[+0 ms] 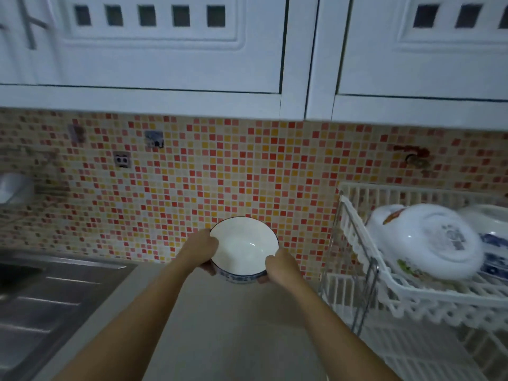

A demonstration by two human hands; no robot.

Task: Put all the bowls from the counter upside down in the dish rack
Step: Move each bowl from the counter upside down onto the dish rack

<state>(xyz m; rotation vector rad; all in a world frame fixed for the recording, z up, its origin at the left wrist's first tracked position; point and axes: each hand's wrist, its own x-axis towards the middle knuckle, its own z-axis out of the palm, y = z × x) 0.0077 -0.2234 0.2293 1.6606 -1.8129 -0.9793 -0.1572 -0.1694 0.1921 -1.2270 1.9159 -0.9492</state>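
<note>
A white bowl [243,247] with a dark rim and a blue pattern outside is held above the counter, opening up and tilted towards me. My left hand [202,250] grips its left rim. Gripping its right rim is my right hand [279,266]. The white dish rack [360,251] stands to the right on a metal frame. A large white bowl with flower print [428,240] lies upside down in its upper tier, and beside it sits a blue-patterned bowl [494,251], partly cut off by the frame edge.
Grey counter [220,325] stretches below my arms. A steel sink drainboard [49,292] lies at the left. Mosaic tile wall [192,174] is behind, white wall cabinets [165,50] overhead. The rack has a lower tier [412,350].
</note>
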